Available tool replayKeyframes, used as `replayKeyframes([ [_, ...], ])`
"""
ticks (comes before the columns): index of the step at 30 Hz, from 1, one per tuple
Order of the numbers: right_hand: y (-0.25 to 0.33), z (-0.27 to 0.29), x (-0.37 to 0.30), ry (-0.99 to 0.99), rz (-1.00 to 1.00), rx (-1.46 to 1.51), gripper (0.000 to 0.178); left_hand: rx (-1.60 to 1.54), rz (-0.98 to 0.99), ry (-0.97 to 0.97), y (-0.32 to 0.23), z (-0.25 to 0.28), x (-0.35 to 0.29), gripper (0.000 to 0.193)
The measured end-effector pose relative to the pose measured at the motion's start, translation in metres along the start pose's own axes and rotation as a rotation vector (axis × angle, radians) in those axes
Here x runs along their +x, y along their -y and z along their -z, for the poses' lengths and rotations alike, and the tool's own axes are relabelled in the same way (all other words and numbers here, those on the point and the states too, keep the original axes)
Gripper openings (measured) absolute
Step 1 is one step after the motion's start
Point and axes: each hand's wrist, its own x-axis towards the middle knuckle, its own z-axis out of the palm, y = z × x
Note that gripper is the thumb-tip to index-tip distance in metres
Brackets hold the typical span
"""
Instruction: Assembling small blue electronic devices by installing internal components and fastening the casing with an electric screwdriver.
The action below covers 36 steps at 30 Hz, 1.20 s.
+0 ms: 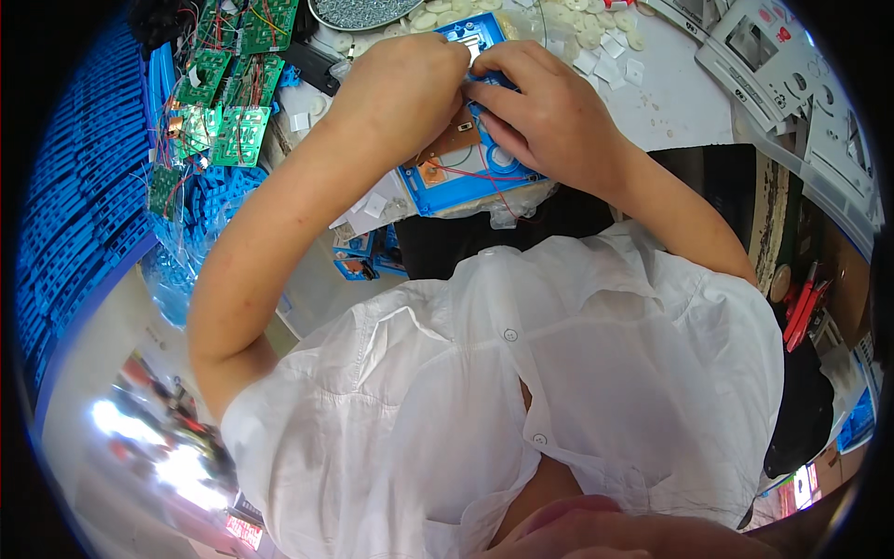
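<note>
A blue plastic housing (456, 197) lies open on the work surface in front of me. Inside it sits a brown circuit board (458, 140), with thin red wires trailing over the near edge. My left hand (410, 88) is closed over the housing's left side, its fingertips hidden behind the knuckles. From the right, my right hand (554, 107) reaches over the housing with fingers bent and thumb drawn in. The fingertips of both hands meet above the board, and whatever lies between them is too small or hidden to make out.
Green circuit boards (240, 135) with wires lie at the left, beside stacked blue plastic parts (79, 196). A metal dish of small screws (363, 11) stands at the back, near scattered cream discs (582, 23) and white squares (610, 61). Pale panels (754, 56) fill the right; red-handled tools (803, 312) sit lower.
</note>
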Motion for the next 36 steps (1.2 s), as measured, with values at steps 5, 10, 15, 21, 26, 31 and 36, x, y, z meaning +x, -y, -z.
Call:
replayKeyframes([
  [5,0.000,0.001,-0.001,0.019,-0.007,0.000,0.015,0.059,-0.024,0.036,-0.010,0.002,0.000,0.012],
  [10,0.001,-0.001,-0.001,0.013,0.006,-0.016,0.017,0.059,-0.057,0.053,0.009,0.007,0.018,0.020],
  [15,0.003,0.003,-0.001,0.043,0.001,-0.061,0.022,-0.015,0.104,0.310,0.003,0.046,0.042,0.014],
  [21,0.007,0.003,0.001,0.095,-0.014,-0.123,0.027,0.059,0.097,0.335,0.006,0.036,0.045,0.016],
  [26,0.010,0.000,0.005,0.117,0.003,-0.227,0.030,0.172,-0.009,0.268,0.009,0.029,0.032,0.017],
  [31,0.011,0.003,0.007,0.170,0.006,-0.254,0.032,0.142,-0.026,0.259,0.017,0.022,0.021,0.018],
  [36,0.013,0.001,0.007,0.177,0.023,-0.269,0.032,0.240,0.014,0.234,0.010,0.015,0.019,0.016],
])
